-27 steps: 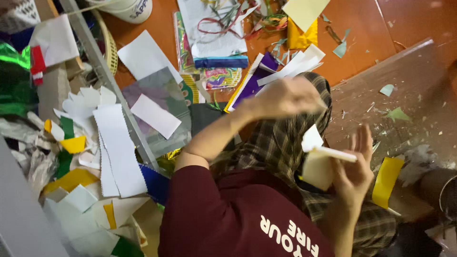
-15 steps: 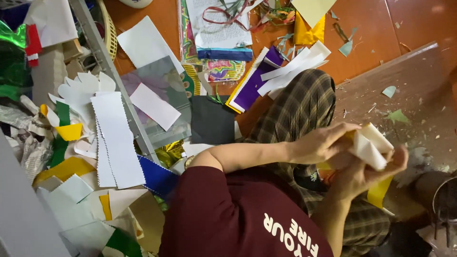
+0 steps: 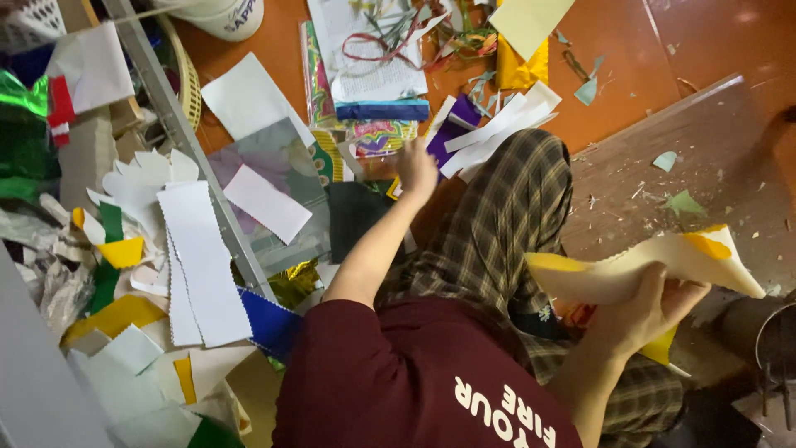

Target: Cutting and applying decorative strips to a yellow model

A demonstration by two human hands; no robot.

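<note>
The head view looks down on a person in a dark red shirt [image 3: 414, 373] and checked trousers [image 3: 497, 224], sitting on an orange floor [image 3: 630, 75] full of paper bits. The right hand [image 3: 651, 307] is near the right edge of the floor mess, over a brown board [image 3: 680, 158]. Its grip is closed around the bottom edge of a bent cream paper sheet [image 3: 647, 265] with yellow patches, and the sheet sticks out to both sides of the hand. The left hand [image 3: 416, 168] reaches far forward, past the knee, to the pile in the middle of the floor. It is right by some white paper strips [image 3: 489, 133] and a purple sheet [image 3: 452, 137], and it looks like it touches them. The hand is blurry, so I cannot tell how far its grip is open or if it has anything. A black sheet [image 3: 356, 216] lies just under that arm. A long white sheet with zigzag edges [image 3: 199, 265] and a blue piece [image 3: 269, 319] lie toward the left side of the floor, beside a grey metal bar [image 3: 191, 141]. A white cup [image 3: 224, 12] stands at the top edge.
</note>
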